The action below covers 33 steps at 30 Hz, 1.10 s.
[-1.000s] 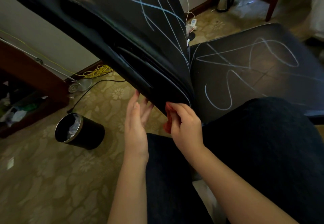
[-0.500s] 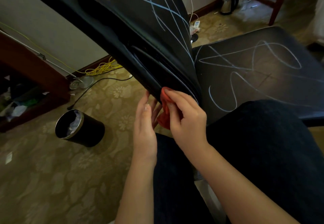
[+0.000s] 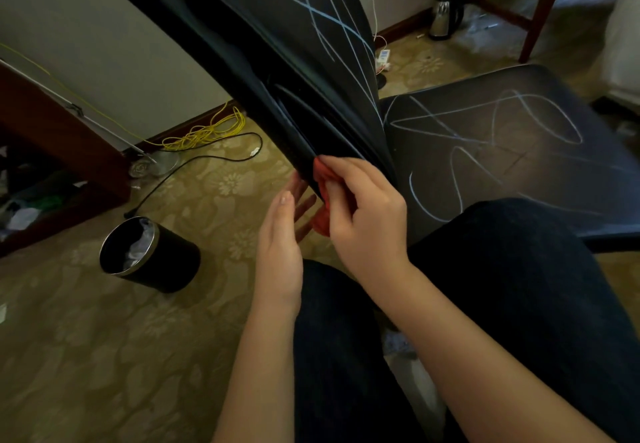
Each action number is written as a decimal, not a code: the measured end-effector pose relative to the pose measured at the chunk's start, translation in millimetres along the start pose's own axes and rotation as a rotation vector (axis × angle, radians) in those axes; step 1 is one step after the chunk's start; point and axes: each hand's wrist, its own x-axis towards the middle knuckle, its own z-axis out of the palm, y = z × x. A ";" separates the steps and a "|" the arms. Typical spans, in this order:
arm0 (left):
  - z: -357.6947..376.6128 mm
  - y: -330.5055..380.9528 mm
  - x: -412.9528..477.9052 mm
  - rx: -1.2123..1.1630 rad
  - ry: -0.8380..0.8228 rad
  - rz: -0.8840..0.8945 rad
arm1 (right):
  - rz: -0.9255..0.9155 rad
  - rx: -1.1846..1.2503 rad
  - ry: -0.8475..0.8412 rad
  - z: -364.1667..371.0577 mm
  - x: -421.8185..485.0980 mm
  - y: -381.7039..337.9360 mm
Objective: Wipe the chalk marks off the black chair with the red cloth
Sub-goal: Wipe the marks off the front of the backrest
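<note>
Your right hand (image 3: 363, 214) grips the red cloth (image 3: 325, 200), bunched up: fingers curled over its top, thumb pressed on its front. The cloth sits against the lower edge of the backrest (image 3: 311, 72) of the black chair (image 3: 214, 9), on the outer side, just left of where back meets seat (image 3: 540, 179). Right wrist is bent; the forearm comes up from bottom right, across your lap (image 3: 502, 286).

Your left hand (image 3: 280, 252) holds nothing: fingers straight and together, pointing up at that same lower edge, palm turned toward the cloth. Fingertips are just beside the cloth; can't tell if they touch it or the chair. Left forearm runs nearly straight up from the bottom of view.

Chalk marks (image 3: 485, 124): crossed pale lines on the backrest face, loops and zigzags across the seat.

Left of the chair on the patterned floor (image 3: 86, 356): a black bin (image 3: 149, 255) with crumpled stuff inside, and a yellow cable (image 3: 204, 131) coiled by the wall. Behind the chair: a metal kettle (image 3: 443, 16).
</note>
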 end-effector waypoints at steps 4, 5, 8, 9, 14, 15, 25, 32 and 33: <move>-2.0 4.7 0.1 0.000 0.041 0.017 | -0.026 0.013 0.019 4.1 -13.0 11.6; -1.6 5.9 0.1 0.006 0.042 0.024 | -0.007 -0.005 0.016 4.6 -21.5 18.8; -1.1 7.4 0.1 0.014 0.041 0.035 | 0.076 -0.044 0.001 3.8 -40.8 34.0; -1.8 7.5 0.0 0.015 0.037 0.043 | 0.098 -0.051 0.001 3.3 -41.8 35.1; -7.2 12.9 1.4 0.049 -0.014 0.093 | 0.063 -0.035 0.009 3.1 -9.2 11.0; -8.1 13.2 2.0 0.044 -0.021 0.089 | 0.039 -0.020 0.011 3.3 -2.3 5.1; -9.0 20.0 1.7 0.071 0.000 0.032 | 0.186 0.024 -0.077 -4.7 -18.9 14.3; -13.3 23.6 6.9 0.042 -0.021 0.010 | 0.109 0.022 -0.084 -5.3 24.8 -20.3; -13.6 24.5 6.9 0.040 -0.021 0.013 | 0.051 0.018 -0.071 -3.6 26.3 -23.8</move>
